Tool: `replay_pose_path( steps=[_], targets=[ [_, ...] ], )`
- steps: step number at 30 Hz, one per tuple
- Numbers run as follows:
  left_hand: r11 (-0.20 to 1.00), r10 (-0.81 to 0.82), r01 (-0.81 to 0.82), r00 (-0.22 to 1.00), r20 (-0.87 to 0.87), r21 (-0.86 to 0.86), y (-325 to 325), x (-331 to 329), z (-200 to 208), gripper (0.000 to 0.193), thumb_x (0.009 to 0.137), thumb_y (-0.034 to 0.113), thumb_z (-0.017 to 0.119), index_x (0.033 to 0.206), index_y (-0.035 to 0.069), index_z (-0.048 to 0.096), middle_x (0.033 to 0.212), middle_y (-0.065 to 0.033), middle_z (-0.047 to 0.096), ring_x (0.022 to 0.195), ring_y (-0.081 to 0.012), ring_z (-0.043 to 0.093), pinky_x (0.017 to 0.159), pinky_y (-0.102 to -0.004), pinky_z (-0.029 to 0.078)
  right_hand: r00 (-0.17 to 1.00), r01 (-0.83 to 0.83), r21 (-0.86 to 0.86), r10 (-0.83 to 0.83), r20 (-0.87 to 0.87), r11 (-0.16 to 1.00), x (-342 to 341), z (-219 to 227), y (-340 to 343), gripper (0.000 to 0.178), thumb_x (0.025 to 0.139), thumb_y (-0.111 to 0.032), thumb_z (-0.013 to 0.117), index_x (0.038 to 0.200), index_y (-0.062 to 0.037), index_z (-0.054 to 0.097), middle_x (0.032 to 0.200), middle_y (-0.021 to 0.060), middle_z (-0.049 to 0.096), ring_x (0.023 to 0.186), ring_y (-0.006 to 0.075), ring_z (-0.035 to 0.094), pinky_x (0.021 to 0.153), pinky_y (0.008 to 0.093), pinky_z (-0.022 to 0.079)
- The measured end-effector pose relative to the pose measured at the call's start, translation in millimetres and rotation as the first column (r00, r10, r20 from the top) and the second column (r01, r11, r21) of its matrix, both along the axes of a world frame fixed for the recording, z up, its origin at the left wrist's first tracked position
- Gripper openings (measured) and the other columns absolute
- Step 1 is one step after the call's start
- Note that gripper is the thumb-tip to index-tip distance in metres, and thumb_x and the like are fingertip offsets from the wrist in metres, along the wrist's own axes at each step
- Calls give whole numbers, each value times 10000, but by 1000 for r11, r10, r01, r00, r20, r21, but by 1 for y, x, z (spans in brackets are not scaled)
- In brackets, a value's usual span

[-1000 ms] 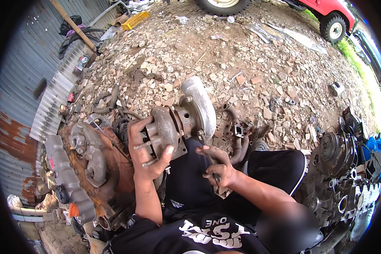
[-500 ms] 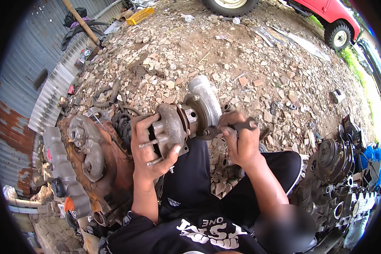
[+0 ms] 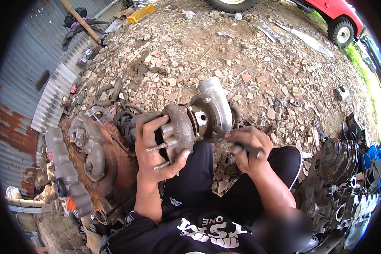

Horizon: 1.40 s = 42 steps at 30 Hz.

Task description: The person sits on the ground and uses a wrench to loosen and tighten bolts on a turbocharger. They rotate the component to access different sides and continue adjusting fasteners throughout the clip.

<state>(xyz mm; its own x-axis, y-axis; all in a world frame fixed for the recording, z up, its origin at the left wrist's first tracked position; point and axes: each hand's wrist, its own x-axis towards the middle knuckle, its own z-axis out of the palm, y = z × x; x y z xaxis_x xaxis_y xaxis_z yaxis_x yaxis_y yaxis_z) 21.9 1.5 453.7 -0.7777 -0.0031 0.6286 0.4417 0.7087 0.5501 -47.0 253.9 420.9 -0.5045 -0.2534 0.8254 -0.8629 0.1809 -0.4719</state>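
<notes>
A grey metal turbocharger is held up above my legs, its rounded outlet tilted upward. Around its near-left housing, where studs stick out, my left hand is wrapped with the thumb across the lower side. My right hand grips a dark wrench, the handle end poking out past the fingers. The wrench's head is at the lower edge of the turbocharger's right-hand housing; whether it sits on a bolt is hard to make out.
Rusty engine parts and a valve cover lie to my left. An engine block with a pulley stands to my right. Broken tile pieces cover the ground ahead. A corrugated metal wall runs along the left; a red vehicle is parked far right.
My right hand has moved down and slightly right, tilting the wrench's handle downward. The turbocharger and my left hand have shifted a little to the right.
</notes>
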Motion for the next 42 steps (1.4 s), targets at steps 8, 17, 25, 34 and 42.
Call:
replay_pose_path(
  steps=[8, 17, 25, 34, 42],
  targets=[
    [1000, 21, -21, 1000, 22, 22, -10, 0, -2, 740, 655, 309, 846, 1267, -7, 577, 1175, -218, 566, 1032, -399, 603, 892, -482, 515, 977, -22, 191, 62, -205, 981, 19, -5, 9, 418, 753, -352, 876, 1098, -129, 795, 820, 14, 726, 622, 131, 682, 522, 257, 468],
    [999, 36, -36, 999, -27, 0, -16, 4, -5, 748, 673, 338, 842, 1278, -3, 567, 1185, -218, 560, 1030, -391, 605, 889, -476, 519, 952, 60, 186, 0, -305, 981, 24, -28, 2, 416, 738, -298, 907, 1103, -131, 797, 820, -19, 688, 595, 83, 621, 507, 243, 409],
    [997, 62, -62, 998, -15, 44, -19, 6, -6, 742, 671, 327, 848, 1272, -7, 570, 1170, -211, 576, 1033, -395, 604, 871, -479, 527, 951, 100, 245, -20, -309, 964, 27, -33, -9, 369, 760, -222, 888, 1104, -129, 792, 801, -11, 692, 584, 95, 616, 504, 255, 422],
    [999, 49, -49, 999, -3, -21, -24, 5, -5, 733, 683, 325, 835, 1281, -5, 569, 1163, -203, 586, 1038, -392, 587, 886, -496, 513, 944, -172, -11, 168, 284, 985, 6, -14, -14, 93, 959, -68, 714, 1016, 0, 685, 834, 90, 728, 635, 178, 681, 537, 307, 507],
    [999, 43, -43, 999, -3, 21, -22, 6, -6, 757, 663, 333, 834, 1286, 3, 557, 1179, -214, 557, 1042, -387, 590, 892, -480, 509, 763, 10, -508, 322, 561, 861, 10, -19, -14, 299, 1103, -266, 543, 1010, 3, 637, 717, 44, 603, 568, 133, 567, 544, 289, 498]
  ],
)
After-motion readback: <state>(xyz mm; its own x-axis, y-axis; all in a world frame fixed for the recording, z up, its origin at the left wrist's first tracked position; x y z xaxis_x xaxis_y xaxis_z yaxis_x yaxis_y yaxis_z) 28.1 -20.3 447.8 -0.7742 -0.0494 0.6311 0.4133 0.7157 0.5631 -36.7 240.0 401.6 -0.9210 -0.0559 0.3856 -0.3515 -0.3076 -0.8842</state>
